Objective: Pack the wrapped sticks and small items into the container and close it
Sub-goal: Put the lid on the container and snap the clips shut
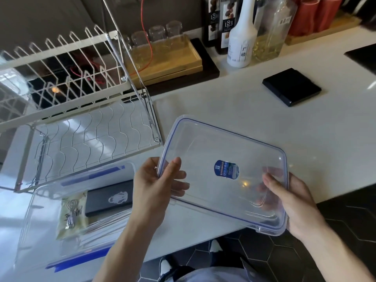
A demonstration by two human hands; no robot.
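From the head view I see the lid (pixel 223 174) up in front of me, a clear rectangular plastic lid with a blue seal line running round its rim, tilted and held off the table (pixel 244 102). My left hand (pixel 156 190) has its grip closed on the lid's left edge, thumb on top and fingers underneath; my right hand (pixel 293 202) has its grip closed on the near right corner, thumb on the top face, fingers showing through the plastic. Down to the left sits the container (pixel 40 216), clear-walled with blue latches on its near and far sides, open on top, resting on the white table near its front edge. Inside it lie a black flat box (pixel 107 200) with a pale outline drawing on it, a yellowish packet (pixel 71 216) with a coiled white cable in it just beside the box, and some thin clear-wrapped sticks (pixel 101 222) under them, blurred. My left forearm crosses over the container's right end. Behind the container stands a white wire dish rack (pixel 81 94), close to it. Farther back are a wooden tray (pixel 173 62) with upturned glasses, a white bottle (pixel 242 37), a clear bottle (pixel 272 33), and dark bottles (pixel 223 23) whose labels read "1883". A black square pad (pixel 291 86) lies apart on the right. The lid's blue oval sticker (pixel 226 169) is too small to read.
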